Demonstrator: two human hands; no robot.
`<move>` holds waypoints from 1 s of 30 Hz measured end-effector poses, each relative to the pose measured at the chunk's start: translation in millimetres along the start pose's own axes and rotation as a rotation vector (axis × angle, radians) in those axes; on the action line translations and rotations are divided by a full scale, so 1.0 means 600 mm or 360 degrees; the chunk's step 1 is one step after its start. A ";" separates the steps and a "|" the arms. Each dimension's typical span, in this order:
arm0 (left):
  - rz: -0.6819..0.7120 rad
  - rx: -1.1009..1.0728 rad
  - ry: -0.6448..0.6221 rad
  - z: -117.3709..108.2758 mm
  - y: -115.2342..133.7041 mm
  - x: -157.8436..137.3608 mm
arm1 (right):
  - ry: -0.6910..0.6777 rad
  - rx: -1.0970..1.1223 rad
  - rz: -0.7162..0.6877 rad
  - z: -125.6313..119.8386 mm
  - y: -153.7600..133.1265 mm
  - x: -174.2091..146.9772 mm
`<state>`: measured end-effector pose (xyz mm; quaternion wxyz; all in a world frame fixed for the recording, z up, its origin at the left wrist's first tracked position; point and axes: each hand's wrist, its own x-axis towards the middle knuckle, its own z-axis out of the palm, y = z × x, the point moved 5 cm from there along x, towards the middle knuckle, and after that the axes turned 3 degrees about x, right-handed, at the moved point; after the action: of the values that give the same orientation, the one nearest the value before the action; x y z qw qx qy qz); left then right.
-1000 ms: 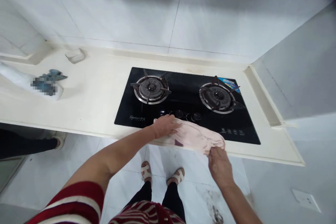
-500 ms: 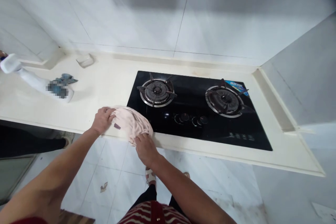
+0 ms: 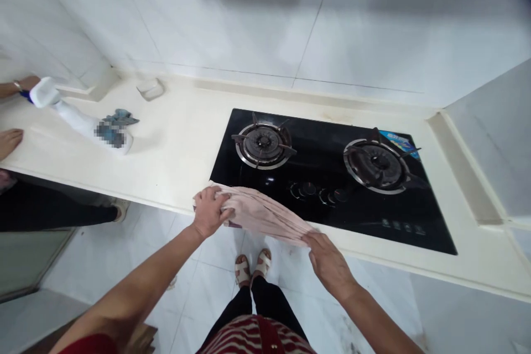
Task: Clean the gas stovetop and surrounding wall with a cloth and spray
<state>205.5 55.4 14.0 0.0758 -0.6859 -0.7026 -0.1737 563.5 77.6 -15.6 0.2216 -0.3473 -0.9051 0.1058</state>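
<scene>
A pale pink cloth point(image 3: 261, 215) is stretched along the counter's front edge, over the near left corner of a black gas stove point(image 3: 282, 193). My left hand point(image 3: 209, 211) grips its left end, fingers bent over the fabric. At the cloth's right end, my right hand point(image 3: 332, 265) pinches the edge between thumb and fingers. A dark tag shows under the cloth near my left hand. Just beyond the cloth are the left burner point(image 3: 263, 144) and the stove's control knobs point(image 3: 307, 189).
A white spray bottle point(image 3: 78, 119) lies on the counter point(image 3: 174, 144) at left, beside a crumpled grey-blue rag point(image 3: 121, 117). Behind stands a small translucent dish point(image 3: 150, 89). Another person's hands point(image 3: 10, 142) are at the far left. The right burner point(image 3: 376, 165) has raised supports.
My right hand has moved right, drawing the bunched cloth out into a long strip. My left hand has also shifted right. More of the other person's hands has come into view.
</scene>
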 end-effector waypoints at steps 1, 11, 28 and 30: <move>-0.0013 0.0012 -0.0006 0.004 0.005 -0.001 | 0.0027 -0.0024 0.0000 -0.002 0.000 -0.003; -0.0330 0.0126 -0.0002 -0.030 -0.150 -0.055 | -0.0106 -0.0019 -0.0169 0.075 -0.126 0.111; -0.0869 0.0310 0.0014 -0.078 -0.416 0.009 | 0.0111 -0.0042 -0.0133 0.228 -0.367 0.282; -0.0882 0.0301 0.0031 -0.083 -0.434 0.017 | 0.0111 -0.0041 -0.0111 0.253 -0.397 0.305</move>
<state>-59.6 47.8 27.4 0.0957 -0.4560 -0.8755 -0.1280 231.9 20.1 -6.7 0.2522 -0.3218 -0.9096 0.0741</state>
